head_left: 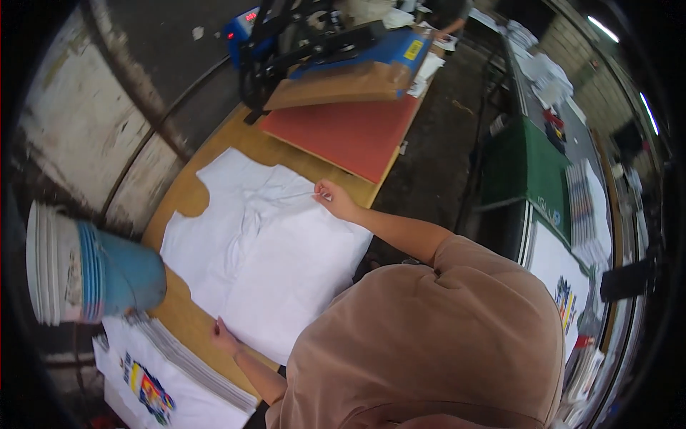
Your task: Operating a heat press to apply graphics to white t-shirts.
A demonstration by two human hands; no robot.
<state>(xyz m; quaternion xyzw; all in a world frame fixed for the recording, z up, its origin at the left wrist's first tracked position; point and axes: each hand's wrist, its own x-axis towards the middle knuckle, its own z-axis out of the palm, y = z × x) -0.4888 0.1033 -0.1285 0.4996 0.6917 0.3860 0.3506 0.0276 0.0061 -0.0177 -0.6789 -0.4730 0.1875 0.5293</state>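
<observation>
A plain white shirt (279,264) lies spread on the wooden table in front of me, its neckline toward the far left. Wrinkles run across its middle, and its near part looks smooth over a stack or layers of white cloth. My right hand (336,200) pinches the cloth at the shirt's right side. On the opposite side, my left hand (225,337) has its fingers closed at the left edge of the cloth. Just beyond the shirt stands a heat press with a red lower pad (350,132) and a raised upper plate (350,79), brown and blue.
Stacked buckets (93,264), white and blue, stand left of the wooden table (189,322). Printed white shirts (157,372) are piled at the lower left. To the right, a long bench carries a green cloth (525,168) and stacked shirts (589,214). Another person's arm (454,27) shows far off.
</observation>
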